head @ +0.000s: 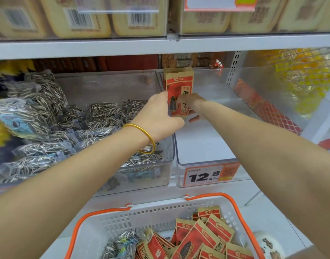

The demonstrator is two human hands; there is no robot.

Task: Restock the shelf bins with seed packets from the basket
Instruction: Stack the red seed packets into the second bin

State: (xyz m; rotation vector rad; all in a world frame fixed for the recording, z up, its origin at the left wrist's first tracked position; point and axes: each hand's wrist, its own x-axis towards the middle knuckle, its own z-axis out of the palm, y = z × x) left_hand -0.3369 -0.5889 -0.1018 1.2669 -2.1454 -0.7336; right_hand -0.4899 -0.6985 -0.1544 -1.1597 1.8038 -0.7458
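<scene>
Step in hand: standing a stack of red seed packets (pixel 179 85) upright at the back left of the clear right-hand bin (pixel 197 162). We see the left hand (pixel 160 113) clasping the stack's left edge and the right hand (pixel 193 101) pinching its front. Next, we judge: release squarely, then fetch more from the basket (pixel 160 215). Stack count hidden; basket cut off below.

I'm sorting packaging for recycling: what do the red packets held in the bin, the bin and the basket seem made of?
The red packets look like matt kraft paper: tan, unprinted edges around the red print. The bin seems rigid clear plastic, glossy, with see-through walls. The basket looks like white moulded plastic, slotted, with orange handles.
</scene>
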